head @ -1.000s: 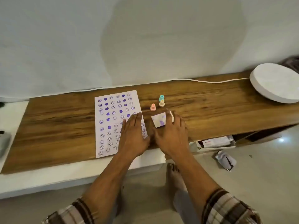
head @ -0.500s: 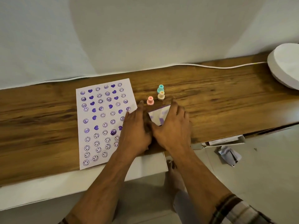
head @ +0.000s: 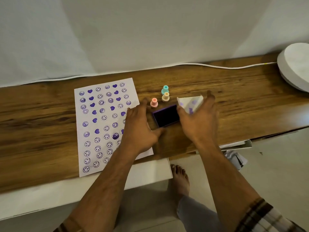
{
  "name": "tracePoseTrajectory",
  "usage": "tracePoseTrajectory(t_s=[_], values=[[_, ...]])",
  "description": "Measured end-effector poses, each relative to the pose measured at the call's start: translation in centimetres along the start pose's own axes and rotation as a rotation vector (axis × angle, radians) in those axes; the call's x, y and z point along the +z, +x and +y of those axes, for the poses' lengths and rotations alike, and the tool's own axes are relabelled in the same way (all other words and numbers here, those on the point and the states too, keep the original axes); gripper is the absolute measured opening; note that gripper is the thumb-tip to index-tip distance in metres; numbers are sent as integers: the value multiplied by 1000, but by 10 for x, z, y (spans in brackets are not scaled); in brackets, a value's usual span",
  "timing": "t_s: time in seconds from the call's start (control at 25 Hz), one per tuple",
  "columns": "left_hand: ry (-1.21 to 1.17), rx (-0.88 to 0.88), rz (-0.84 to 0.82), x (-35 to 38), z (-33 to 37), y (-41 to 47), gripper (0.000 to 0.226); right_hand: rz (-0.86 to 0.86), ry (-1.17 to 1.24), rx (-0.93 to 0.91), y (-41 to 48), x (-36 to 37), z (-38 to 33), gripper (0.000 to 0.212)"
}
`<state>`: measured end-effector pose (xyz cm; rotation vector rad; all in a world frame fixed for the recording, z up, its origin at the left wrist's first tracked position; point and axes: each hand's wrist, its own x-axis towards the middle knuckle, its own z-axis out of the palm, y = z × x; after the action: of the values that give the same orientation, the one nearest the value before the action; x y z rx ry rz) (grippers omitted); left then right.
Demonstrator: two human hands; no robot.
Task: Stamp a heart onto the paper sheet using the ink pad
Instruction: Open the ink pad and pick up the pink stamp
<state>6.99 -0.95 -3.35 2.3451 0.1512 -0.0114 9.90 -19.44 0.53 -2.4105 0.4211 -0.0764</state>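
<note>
Nearest, a bare foot (head: 179,175) stands on the pale tiled floor (head: 275,173), and crumpled white paper (head: 235,157) lies under the right end of the bench. A white panel (head: 66,190) runs along the front below the long brown wood-grain bench top (head: 41,118). Two bare forearms with plaid cuffs reach over it. The left hand (head: 139,129) lies flat, fingers spread and holding nothing, its palm over the right edge of the white paper sheet (head: 100,128) that is covered with purple smiley and heart prints. Just beside its thumb sits the square purple ink pad (head: 166,115), uncovered, its dark face up, resting on the wood between the two hands. The right hand (head: 199,121) grips the white lid with purple smudges (head: 190,103), tilted and lifted just right of the pad. Behind the pad stand three small upright stamps: a pink stamp (head: 154,102) near the left fingertips, a cream stamp (head: 165,96) and a teal stamp (head: 165,89) touching or nearly touching it. Farther back a white cable (head: 217,66) trails along the bench's rear edge, a round white slab (head: 296,66) sits at the far right, and a plain pale wall (head: 150,30) rises behind.
</note>
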Motion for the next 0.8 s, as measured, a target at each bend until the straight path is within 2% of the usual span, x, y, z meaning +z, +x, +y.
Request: tracePoseTrajectory(t_s=[0.12, 0.24, 0.4, 0.52, 0.56, 0.64, 0.72, 0.8], values=[[-94, -32, 118, -1, 4, 10, 88, -24, -83, 3, 9, -13, 20, 113], [-16, -29, 245, 2, 10, 22, 60, -56, -126, -29, 14, -16, 33, 113], [110, -5, 241, 10, 16, 35, 40, -179, -145, -43, 19, -20, 43, 114], [60, -32, 273, 10, 21, 37, 32, -195, -153, -59, 19, -25, 40, 112], [4, -48, 283, 7, 23, 35, 30, -157, -109, -85, 17, -26, 35, 107], [-119, -54, 298, -1, 29, 29, 27, -90, 89, -148, 12, -29, 19, 80], [-172, 1, 295, -10, 37, 16, 26, -189, 364, -130, 0, -27, -4, 49], [-140, 107, 263, -16, 40, -3, 27, -353, 535, -87, -16, -21, -22, 31]])
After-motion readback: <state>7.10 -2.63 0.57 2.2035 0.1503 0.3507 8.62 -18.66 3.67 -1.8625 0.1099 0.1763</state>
